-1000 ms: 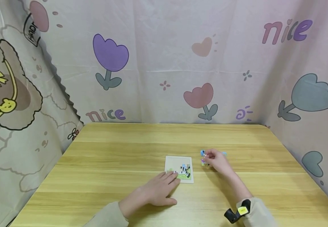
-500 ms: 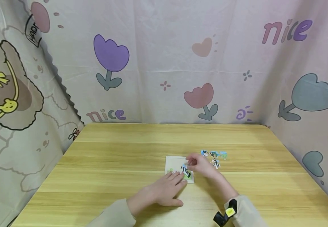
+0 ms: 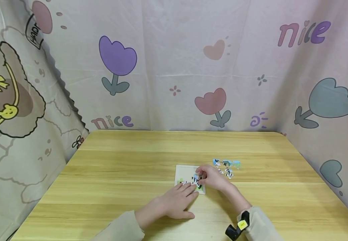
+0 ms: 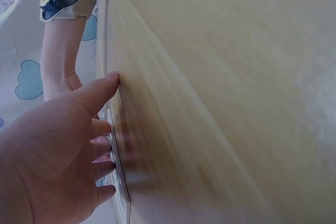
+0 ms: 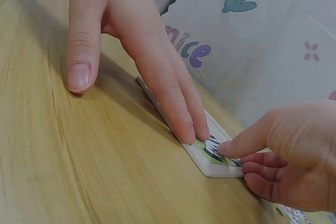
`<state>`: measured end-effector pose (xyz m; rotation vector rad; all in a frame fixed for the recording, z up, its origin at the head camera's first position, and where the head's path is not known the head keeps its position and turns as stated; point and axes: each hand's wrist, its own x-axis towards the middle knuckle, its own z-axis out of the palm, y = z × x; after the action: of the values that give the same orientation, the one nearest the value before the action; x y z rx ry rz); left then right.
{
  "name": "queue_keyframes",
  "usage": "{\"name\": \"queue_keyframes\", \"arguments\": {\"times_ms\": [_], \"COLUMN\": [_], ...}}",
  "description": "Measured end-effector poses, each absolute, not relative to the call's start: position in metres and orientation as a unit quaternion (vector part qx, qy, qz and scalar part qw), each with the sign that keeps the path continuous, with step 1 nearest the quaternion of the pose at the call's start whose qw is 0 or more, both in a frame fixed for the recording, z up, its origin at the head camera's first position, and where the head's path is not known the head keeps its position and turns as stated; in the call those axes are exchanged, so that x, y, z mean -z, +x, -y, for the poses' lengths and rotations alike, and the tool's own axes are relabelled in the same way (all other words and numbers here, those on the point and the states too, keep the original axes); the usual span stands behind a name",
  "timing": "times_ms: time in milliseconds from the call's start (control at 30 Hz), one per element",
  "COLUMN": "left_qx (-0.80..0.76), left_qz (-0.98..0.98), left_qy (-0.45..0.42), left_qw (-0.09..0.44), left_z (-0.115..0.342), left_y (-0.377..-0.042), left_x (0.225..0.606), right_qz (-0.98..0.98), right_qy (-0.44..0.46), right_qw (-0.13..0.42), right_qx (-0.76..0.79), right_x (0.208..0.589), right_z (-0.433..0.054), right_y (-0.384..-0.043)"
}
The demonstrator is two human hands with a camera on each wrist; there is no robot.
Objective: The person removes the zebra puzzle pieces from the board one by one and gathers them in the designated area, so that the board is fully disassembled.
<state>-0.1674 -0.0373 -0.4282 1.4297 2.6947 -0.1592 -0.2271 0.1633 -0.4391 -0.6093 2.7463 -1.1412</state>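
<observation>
A white-framed puzzle board (image 3: pixel 187 171) lies on the table with zebra and green grass pieces in its lower part. My left hand (image 3: pixel 175 202) rests on the board's near edge, fingers stretched out and thumb apart. At the board's right side, my right hand (image 3: pixel 211 177) has its thumb and curled fingers together on a small puzzle piece, mostly hidden by the fingers. In the right wrist view the right thumb (image 5: pixel 249 139) touches the zebra picture (image 5: pixel 212 149) close to the frame's corner. Left fingertips (image 5: pixel 189 134) press just beside it.
Several loose puzzle pieces (image 3: pixel 227 163) lie on the wooden table (image 3: pixel 125 160) to the right of the board, beyond the right hand. A patterned curtain (image 3: pixel 161 67) hangs behind the table and at both sides.
My right hand has moved left from the loose pieces to the board's right side, carrying a piece, then slightly down. My left hand has slid a little right along the board.
</observation>
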Motion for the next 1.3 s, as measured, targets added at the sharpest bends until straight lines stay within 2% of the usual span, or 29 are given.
{"name": "queue_keyframes", "arguments": {"times_ms": [333, 633, 967, 1133, 1300], "left_qx": [0.047, 0.040, 0.051, 0.053, 0.058], "left_qz": [-0.877, -0.876, -0.878, -0.879, -0.878], "left_qy": [0.476, 0.478, 0.471, 0.471, 0.472], "left_qw": [0.041, 0.053, 0.059, 0.055, 0.053], "left_z": [0.039, 0.041, 0.040, 0.040, 0.040], "left_y": [-0.169, -0.170, -0.170, -0.170, -0.170], "left_x": [0.427, 0.424, 0.425, 0.425, 0.425], "right_qz": [-0.917, -0.935, -0.895, -0.890, -0.891], "right_qy": [-0.199, -0.191, -0.214, -0.225, -0.217], "right_qw": [0.028, 0.041, 0.034, 0.017, 0.023], "right_qx": [0.344, 0.295, 0.389, 0.396, 0.398], "right_x": [0.444, 0.438, 0.444, 0.446, 0.447], "right_z": [-0.158, -0.150, -0.156, -0.159, -0.162], "right_y": [-0.230, -0.230, -0.232, -0.232, -0.235]}}
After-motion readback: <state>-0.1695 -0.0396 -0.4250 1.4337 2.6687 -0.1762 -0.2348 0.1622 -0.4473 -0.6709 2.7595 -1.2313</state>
